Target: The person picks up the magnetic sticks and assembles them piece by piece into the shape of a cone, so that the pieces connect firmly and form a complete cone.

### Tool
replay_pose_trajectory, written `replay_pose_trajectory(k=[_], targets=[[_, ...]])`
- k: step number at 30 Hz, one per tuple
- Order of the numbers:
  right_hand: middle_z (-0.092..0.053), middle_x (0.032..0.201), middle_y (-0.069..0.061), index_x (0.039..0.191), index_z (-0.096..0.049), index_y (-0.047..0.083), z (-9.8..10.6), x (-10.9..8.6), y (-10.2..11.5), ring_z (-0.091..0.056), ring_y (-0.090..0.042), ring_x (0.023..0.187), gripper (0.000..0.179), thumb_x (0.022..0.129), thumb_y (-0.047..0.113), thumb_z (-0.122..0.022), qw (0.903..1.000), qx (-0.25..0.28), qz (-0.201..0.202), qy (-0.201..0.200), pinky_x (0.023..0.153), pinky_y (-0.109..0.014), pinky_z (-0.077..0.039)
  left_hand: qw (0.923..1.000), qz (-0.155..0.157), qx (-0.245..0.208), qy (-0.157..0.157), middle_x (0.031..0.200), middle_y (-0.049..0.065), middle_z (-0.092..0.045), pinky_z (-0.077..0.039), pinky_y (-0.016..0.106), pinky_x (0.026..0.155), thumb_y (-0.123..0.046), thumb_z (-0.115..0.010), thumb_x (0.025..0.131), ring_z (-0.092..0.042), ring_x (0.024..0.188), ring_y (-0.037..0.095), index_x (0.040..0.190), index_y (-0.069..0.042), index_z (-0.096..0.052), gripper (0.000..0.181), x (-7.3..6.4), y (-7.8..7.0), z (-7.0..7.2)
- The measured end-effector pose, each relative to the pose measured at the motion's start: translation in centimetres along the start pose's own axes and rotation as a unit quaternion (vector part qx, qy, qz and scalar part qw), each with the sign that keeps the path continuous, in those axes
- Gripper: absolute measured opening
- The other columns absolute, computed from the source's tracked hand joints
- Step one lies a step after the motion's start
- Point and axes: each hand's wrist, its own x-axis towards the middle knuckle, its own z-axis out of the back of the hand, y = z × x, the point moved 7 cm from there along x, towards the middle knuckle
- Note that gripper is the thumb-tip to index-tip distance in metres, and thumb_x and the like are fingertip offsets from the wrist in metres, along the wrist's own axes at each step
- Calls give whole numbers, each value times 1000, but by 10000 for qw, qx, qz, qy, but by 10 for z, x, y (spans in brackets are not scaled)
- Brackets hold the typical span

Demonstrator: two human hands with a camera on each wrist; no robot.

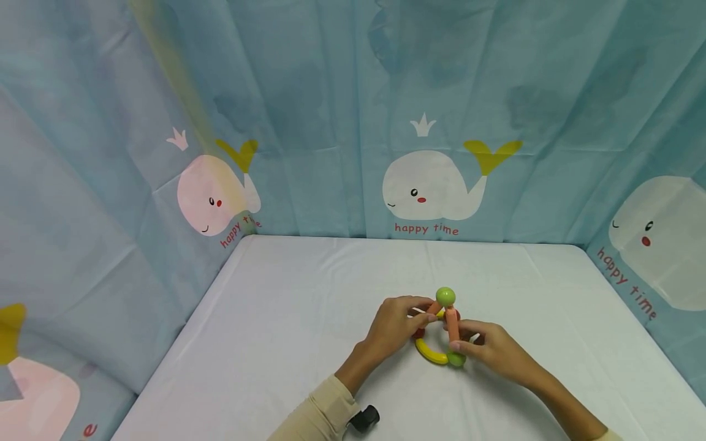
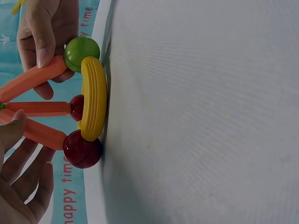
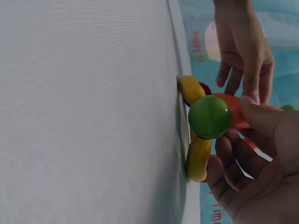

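Note:
A pyramid of toy pieces stands on the white table, with a green ball (image 1: 445, 297) at its peak. Three ridged orange rods slope down from there to a ring of curved yellow pieces (image 1: 430, 353) joined by balls. At the base are a second green ball (image 3: 209, 117) and two red balls, one red ball (image 2: 82, 149) plain in the left wrist view. My left hand (image 1: 393, 326) pinches the left orange rod (image 2: 42, 133). With thumb and fingers, my right hand (image 1: 493, 350) grips the right orange rod (image 1: 453, 329) just above the lower green ball.
The white table (image 1: 265, 343) reaches back to a blue curtain (image 1: 325, 122) printed with whales, which also hangs along both sides. Beside the left cuff is a small black device (image 1: 365, 419).

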Motion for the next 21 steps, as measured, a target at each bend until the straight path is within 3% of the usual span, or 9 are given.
replay_pose_trajectory(k=[14,21], targets=[[-77,117,-7,130,-73,6,2,2,-3,-67,-6,96,36,101,27,-75,10000,45,-67,41,77,-28,-57,9999,-90,-125,12,122,-8,-78,-56,17,83,-34,-75,99,-74,103,7,129,-19,-77,34,0,0,-2],[-76,117,1,130,-73,12,10,1,-2,-66,-10,98,31,104,29,-70,9997,139,-201,-4,77,-28,-56,9990,-105,-363,234,124,-7,-77,-57,19,84,-41,-73,100,-73,103,7,133,-21,-75,39,1,5,0]])
